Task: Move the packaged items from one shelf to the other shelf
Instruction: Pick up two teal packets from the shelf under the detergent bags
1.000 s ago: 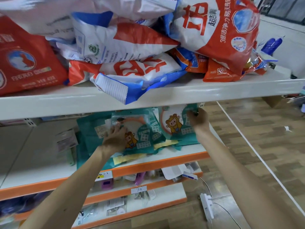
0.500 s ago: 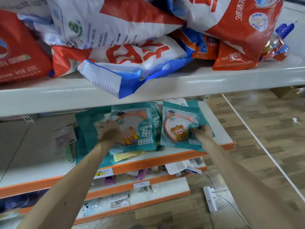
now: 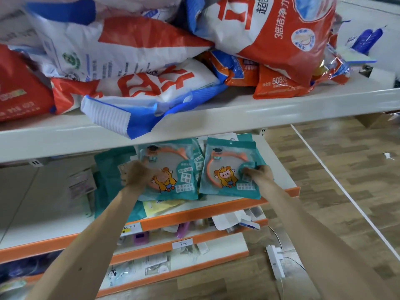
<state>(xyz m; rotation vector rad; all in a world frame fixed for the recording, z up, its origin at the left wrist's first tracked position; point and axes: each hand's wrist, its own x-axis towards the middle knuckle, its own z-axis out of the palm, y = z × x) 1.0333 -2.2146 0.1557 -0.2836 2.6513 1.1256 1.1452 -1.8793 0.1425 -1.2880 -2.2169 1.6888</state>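
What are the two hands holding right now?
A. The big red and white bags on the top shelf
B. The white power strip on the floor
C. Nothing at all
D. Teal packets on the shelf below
D: the left hand grips the left teal packet, the right hand pinches the right teal packet, both on the orange-edged shelf.

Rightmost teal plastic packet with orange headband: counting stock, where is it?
Head view, right of centre: the teal packet lies at the orange-edged shelf's right end, pinched by the right hand.
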